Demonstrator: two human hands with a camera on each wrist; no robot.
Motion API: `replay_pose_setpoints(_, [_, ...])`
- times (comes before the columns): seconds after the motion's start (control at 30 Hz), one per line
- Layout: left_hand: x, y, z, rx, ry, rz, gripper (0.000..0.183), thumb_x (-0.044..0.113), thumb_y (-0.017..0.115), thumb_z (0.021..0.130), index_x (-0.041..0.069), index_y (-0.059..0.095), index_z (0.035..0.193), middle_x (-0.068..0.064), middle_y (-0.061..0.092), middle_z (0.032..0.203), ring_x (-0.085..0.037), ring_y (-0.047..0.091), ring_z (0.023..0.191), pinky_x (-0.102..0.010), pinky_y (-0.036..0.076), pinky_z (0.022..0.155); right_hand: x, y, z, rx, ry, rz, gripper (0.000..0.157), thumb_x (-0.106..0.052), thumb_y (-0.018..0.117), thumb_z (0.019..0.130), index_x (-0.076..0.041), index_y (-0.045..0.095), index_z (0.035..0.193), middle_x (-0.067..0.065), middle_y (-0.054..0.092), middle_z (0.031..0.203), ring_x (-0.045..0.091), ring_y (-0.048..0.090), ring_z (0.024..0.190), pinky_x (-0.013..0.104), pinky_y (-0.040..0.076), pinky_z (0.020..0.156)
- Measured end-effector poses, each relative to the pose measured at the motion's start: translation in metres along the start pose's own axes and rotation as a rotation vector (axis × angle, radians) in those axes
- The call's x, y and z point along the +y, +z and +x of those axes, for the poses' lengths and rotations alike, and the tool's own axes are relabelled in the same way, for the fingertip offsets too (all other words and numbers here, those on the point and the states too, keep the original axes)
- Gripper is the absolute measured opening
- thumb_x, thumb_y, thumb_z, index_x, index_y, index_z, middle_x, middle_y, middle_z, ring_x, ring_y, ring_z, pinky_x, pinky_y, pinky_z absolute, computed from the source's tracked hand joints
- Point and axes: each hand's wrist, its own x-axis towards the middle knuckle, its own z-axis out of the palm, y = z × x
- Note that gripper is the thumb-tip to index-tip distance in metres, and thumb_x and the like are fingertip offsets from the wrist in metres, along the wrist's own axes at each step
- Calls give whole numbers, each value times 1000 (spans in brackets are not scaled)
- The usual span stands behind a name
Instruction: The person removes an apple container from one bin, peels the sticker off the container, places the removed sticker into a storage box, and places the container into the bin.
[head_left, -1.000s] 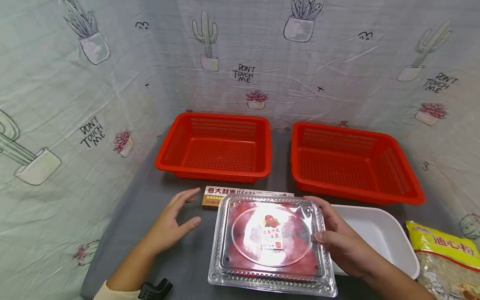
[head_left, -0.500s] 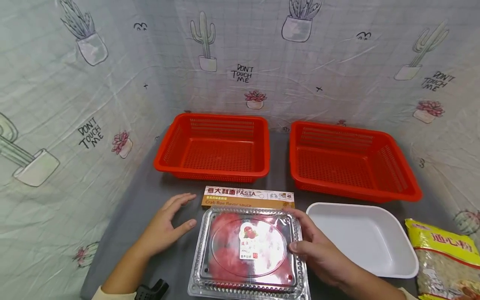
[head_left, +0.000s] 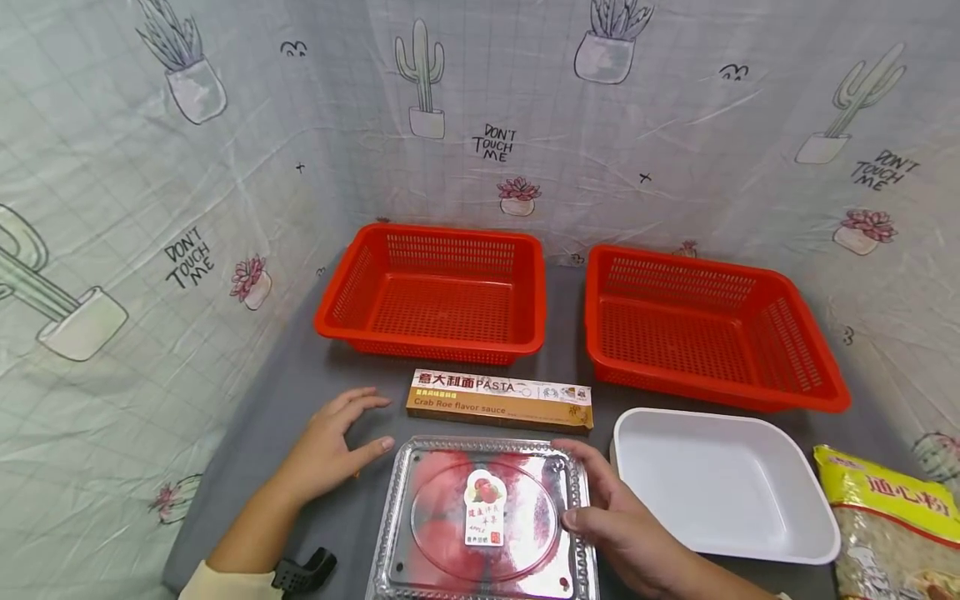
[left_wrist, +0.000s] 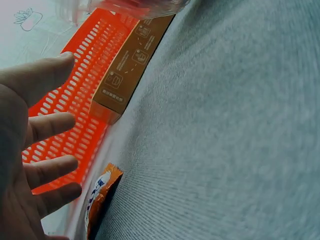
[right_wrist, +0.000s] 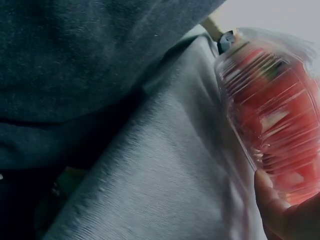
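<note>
A clear plastic fruit box (head_left: 423,521) with red apples inside sits low in the head view, its near edge cut off. My right hand (head_left: 626,525) grips its right side, the thumb on the lid's edge. In the right wrist view, the ribbed wall of the fruit box (right_wrist: 275,115) shows above the thumb, apart from the grey surface. My left hand (head_left: 326,450) has its fingers spread and holds nothing. It lies left of the pasta box (head_left: 498,402). A small orange packet (left_wrist: 102,197) is near its fingers in the left wrist view.
Two red baskets (head_left: 442,350) stand along the back, the right basket (head_left: 712,387) slightly turned. A white tray (head_left: 720,483) is to the right of my right hand. Beyond it lies a yellow-topped bag of dry pasta (head_left: 888,508). Patterned cloth hangs behind and at the sides.
My right hand has carried the fruit box left and towards me, uncovering the pasta box and the white tray. My left hand has hardly moved.
</note>
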Motion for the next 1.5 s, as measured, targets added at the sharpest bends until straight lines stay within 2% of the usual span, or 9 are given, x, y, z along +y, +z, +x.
replay_pose_setpoints(0.27, [-1,1,-1,-6,-13,-1,56,42,89,87,19,73,134,-11,62,147,-42,50,142,-85,9,114,6,2,1,65,73,-2,78,-7,61,97,-16,19,162,21,40,150,35,57,125,50,58,98])
replay_pose_setpoints(0.4, [-1,1,-1,-17,-31,-6,56,42,89,87,19,73,136,-10,61,148,-42,49,143,-83,7,116,10,2,2,109,113,-5,80,-10,60,97,-19,17,164,22,36,153,34,58,124,47,59,98])
replay_pose_setpoints(0.53, [-1,0,0,-3,-13,-20,52,40,89,88,19,74,133,-11,63,146,-43,51,141,-85,9,114,13,6,3,150,96,-34,82,-8,58,97,-19,15,167,25,34,156,33,61,121,45,60,94])
replay_pose_setpoints(0.6, [-1,0,0,5,-2,-30,49,38,88,89,19,75,132,-10,64,145,-43,52,140,-86,10,113,13,9,4,193,72,-91,81,-7,56,97,-20,19,168,25,34,159,34,60,122,43,61,92])
replay_pose_setpoints(0.77, [-3,-1,-1,-8,-2,-40,49,38,88,90,19,74,133,-11,64,145,-42,52,140,-85,9,114,9,17,9,389,19,-326,75,-4,60,96,-31,43,164,15,47,160,32,57,132,34,59,93])
replay_pose_setpoints(0.83, [-4,-1,-1,-14,-6,-40,49,38,87,90,18,74,133,-11,64,145,-41,52,140,-85,9,114,8,18,10,440,11,-383,74,-3,62,96,-33,47,162,14,50,159,32,56,136,34,58,96])
replay_pose_setpoints(1.0, [-5,1,0,-9,-4,-36,48,37,88,90,18,75,132,-11,64,145,-41,53,140,-85,8,114,7,19,11,442,26,-386,72,-4,61,98,-32,46,162,14,49,160,35,55,138,42,59,98])
replay_pose_setpoints(1.33, [-1,0,1,-17,-8,-20,49,39,88,90,18,75,132,-10,65,144,-41,53,140,-85,8,114,10,17,9,429,14,-314,72,-2,60,98,-32,46,161,15,48,160,33,56,135,31,59,92])
replay_pose_setpoints(1.5, [0,-1,-1,-10,-7,-29,46,37,87,91,19,75,132,-10,65,144,-41,53,140,-85,8,114,10,17,9,411,13,-297,72,-3,60,99,-31,43,163,14,46,161,34,53,138,31,58,95])
